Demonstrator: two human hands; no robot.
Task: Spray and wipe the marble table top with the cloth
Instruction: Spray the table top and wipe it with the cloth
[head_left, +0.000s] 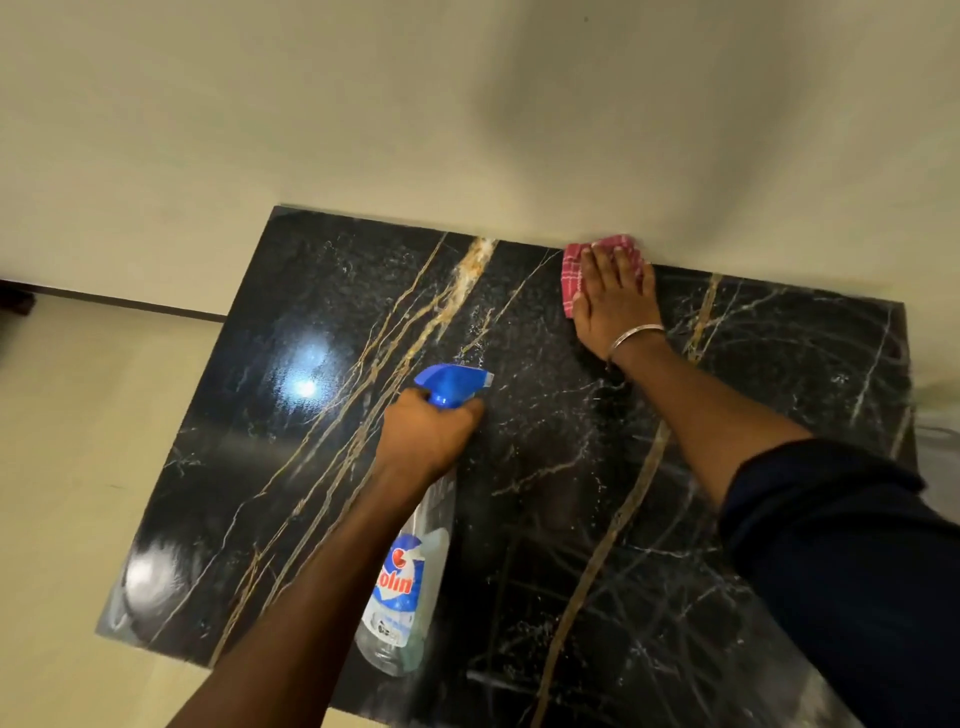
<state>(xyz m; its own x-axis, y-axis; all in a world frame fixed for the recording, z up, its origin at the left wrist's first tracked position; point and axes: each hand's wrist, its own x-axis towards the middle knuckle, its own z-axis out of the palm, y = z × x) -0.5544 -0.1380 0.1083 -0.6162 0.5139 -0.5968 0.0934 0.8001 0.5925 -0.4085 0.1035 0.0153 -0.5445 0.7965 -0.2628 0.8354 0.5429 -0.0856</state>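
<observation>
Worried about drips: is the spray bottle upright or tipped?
Tipped: bottle slants, top forward, bottom toward the person; left hand grips its neck.

One legible text — "olin", in red letters — on the spray bottle (402, 582) label.

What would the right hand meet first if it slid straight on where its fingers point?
The wall. The right hand presses the cloth at the far edge of the table, fingers aimed at the wall; hardly any gap shows, though depth is unclear.
</observation>
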